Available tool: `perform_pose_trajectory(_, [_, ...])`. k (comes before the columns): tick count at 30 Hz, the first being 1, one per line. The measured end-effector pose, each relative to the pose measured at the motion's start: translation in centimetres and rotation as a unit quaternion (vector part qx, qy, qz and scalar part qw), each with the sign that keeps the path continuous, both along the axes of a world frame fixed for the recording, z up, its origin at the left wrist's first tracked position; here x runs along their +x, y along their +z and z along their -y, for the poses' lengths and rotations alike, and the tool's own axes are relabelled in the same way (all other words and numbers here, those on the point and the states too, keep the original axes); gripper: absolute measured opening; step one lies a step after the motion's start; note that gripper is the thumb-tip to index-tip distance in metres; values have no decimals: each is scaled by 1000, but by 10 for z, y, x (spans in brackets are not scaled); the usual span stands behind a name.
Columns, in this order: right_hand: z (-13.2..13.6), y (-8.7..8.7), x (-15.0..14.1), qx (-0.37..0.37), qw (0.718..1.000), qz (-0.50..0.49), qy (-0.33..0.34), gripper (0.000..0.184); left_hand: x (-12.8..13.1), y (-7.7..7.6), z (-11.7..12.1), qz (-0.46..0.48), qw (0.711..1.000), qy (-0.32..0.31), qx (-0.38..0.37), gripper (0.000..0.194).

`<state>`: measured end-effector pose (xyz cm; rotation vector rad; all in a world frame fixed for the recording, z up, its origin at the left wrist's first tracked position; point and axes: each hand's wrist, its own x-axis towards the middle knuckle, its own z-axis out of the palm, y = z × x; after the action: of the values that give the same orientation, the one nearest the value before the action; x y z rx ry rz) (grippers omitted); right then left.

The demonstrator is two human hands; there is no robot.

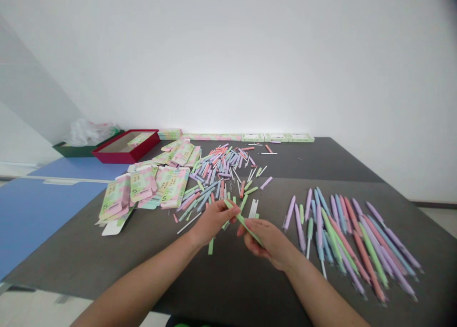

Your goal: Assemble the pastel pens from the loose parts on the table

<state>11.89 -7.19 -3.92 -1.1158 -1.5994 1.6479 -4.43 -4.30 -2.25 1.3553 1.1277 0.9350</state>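
Both hands meet around a green pen (241, 219) above the front middle of the table. My left hand (213, 221) pinches its upper end between thumb and fingers. The lower part is gripped by my right hand (264, 239), with the fingers curled around it. Just beyond the hands lies a heap of loose pen parts (222, 166) in purple, blue, red and green. A few white refills (253, 208) rest close behind the right hand. A green pen part (210, 246) lies below my left hand.
Many pens (352, 236) in several colours are spread at the right. Flat printed cartons (174, 186) pile up at the left. A red box lid (143, 151) and a green tray (76, 150) with a plastic bag (87, 132) stand farther back. Small boxes (276, 137) line the wall.
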Motion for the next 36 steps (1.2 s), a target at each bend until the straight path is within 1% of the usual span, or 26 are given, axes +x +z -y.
perform_pose_trajectory(1, [0, 0, 0, 37, 999, 24, -30, 36, 0, 0, 0, -12, 1000, 6, 8, 29])
perform_pose_trajectory(3, [0, 0, -1, 141, 979, 92, -112, 23, -1, -1, 1, -49, 998, 30, 22, 29])
perform_pose_trajectory(4, [-1, 0, -1, 176, 969, 114, -133, 18, -1, -3, 1, -61, 997, 39, 25, 29])
perform_pose_trajectory(5, [-1, -1, -1, 182, 967, 117, -133, 16, -1, -4, 2, -63, 997, 41, 25, 28])
perform_pose_trajectory(6, [-1, -1, -1, 159, 976, 103, -111, 19, -1, -5, 2, -55, 998, 36, 21, 28])
perform_pose_trajectory(8, [-2, -3, 0, 62, 997, 42, -33, 34, -1, -6, 2, -25, 1000, 13, 9, 27])
perform_pose_trajectory(10, [-2, -4, 0, 4, 1000, 8, -6, 38, -1, -6, 2, -12, 1000, -2, 4, 27])
perform_pose_trajectory(11, [-3, -4, 0, 17, 999, 17, -28, 33, -1, -5, 2, -19, 1000, 0, 8, 28])
perform_pose_trajectory(13, [-3, -4, 0, 95, 988, 63, -104, 23, -1, -4, 2, -49, 998, 18, 22, 28])
perform_pose_trajectory(14, [-3, -3, 0, 120, 982, 80, -125, 20, -1, -4, 2, -60, 998, 25, 26, 29])
perform_pose_trajectory(15, [-2, -3, 0, 116, 982, 81, -121, 20, -1, -4, 2, -61, 997, 26, 26, 29])
perform_pose_trajectory(16, [-1, -3, -1, 83, 990, 64, -91, 23, -1, -4, 2, -53, 998, 20, 22, 29])
perform_pose_trajectory(18, [1, -2, -1, -24, 1000, 2, 4, 38, -2, -5, 2, -21, 1000, -5, 9, 29])
perform_pose_trajectory(19, [1, -2, -2, -61, 997, -23, 34, 44, -2, -5, 2, -9, 1000, -14, 5, 30])
perform_pose_trajectory(20, [1, -1, -2, -68, 996, -33, 35, 44, -3, -6, 2, -6, 1000, -17, 4, 30])
perform_pose_trajectory(22, [1, -1, -3, -1, 999, -2, -37, 33, -4, -7, 2, -30, 999, -9, 12, 31])
perform_pose_trajectory(24, [0, -1, -3, 75, 990, 44, -107, 21, -4, -7, 3, -60, 998, 5, 17, 31])
perform_pose_trajectory(25, [0, -1, -3, 76, 990, 46, -107, 20, -4, -6, 4, -62, 998, 7, 13, 30])
perform_pose_trajectory(26, [0, -1, -2, 47, 995, 27, -80, 22, -4, -6, 4, -51, 999, 1, 7, 30])
perform_pose_trajectory(28, [1, -1, -2, -53, 998, -45, 11, 34, -3, -3, 6, -9, 1000, -20, -7, 29])
perform_pose_trajectory(29, [2, -1, -2, -88, 993, -74, 37, 39, -3, -2, 6, 8, 999, -30, -10, 29])
perform_pose_trajectory(30, [2, -1, -2, -97, 991, -85, 39, 41, -3, -2, 6, 14, 999, -37, -9, 29])
perform_pose_trajectory(31, [2, -1, -2, -79, 994, -77, 19, 39, -3, -1, 6, 9, 999, -36, -2, 28])
perform_pose_trajectory(34, [0, -2, -4, 16, 997, -16, -76, 30, -2, -2, 5, -23, 999, -13, 21, 27])
perform_pose_trajectory(35, [0, -3, -3, 11, 997, -20, -78, 29, -2, -3, 6, -20, 999, -14, 21, 27])
perform_pose_trajectory(36, [0, -3, -3, -22, 997, -43, -57, 29, -1, -3, 6, -8, 1000, -21, 17, 26])
